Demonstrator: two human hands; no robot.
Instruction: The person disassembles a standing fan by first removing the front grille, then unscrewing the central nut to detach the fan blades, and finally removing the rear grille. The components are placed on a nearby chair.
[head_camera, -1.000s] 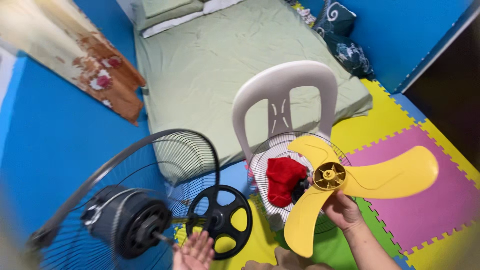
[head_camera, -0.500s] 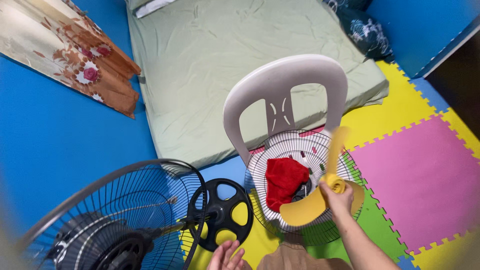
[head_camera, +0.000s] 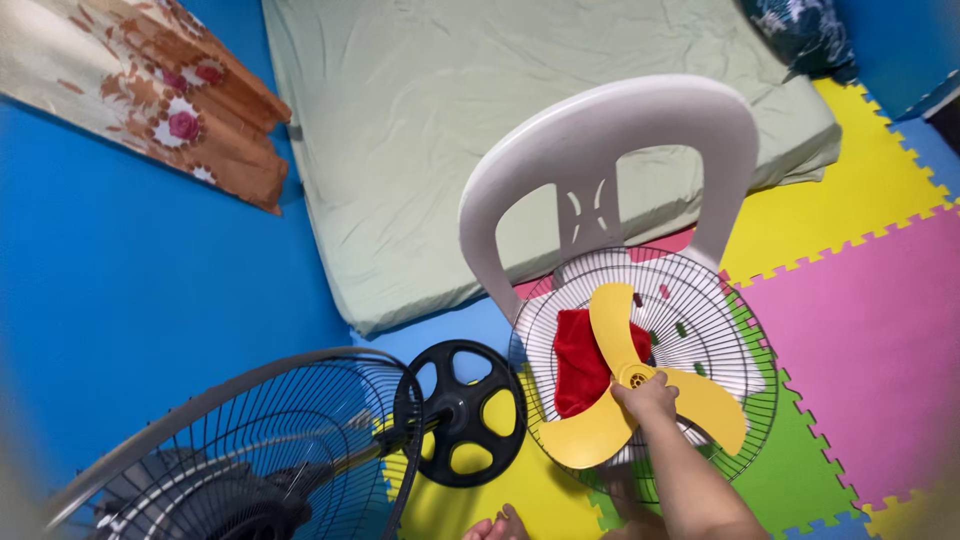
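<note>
Fingers (head_camera: 640, 392) of R hand (head_camera: 650, 400) pinch blade (head_camera: 625, 395) hub, held over grille (head_camera: 700, 330) on chair (head_camera: 600, 170), touching cloth (head_camera: 575, 360). L hand (head_camera: 495, 527) at frame edge, prob open, can't tell. Risk: one-point grip lets blade tip, snagging cloth.

right hand (head_camera: 648, 396) closed, arm outstretched

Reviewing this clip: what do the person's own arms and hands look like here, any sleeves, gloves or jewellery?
Both are bare. The right hand and its forearm show no sleeve, glove, watch or ring. Of the left hand only the fingertips show at the bottom edge, also ungloved; its wrist and arm are out of view.
</note>
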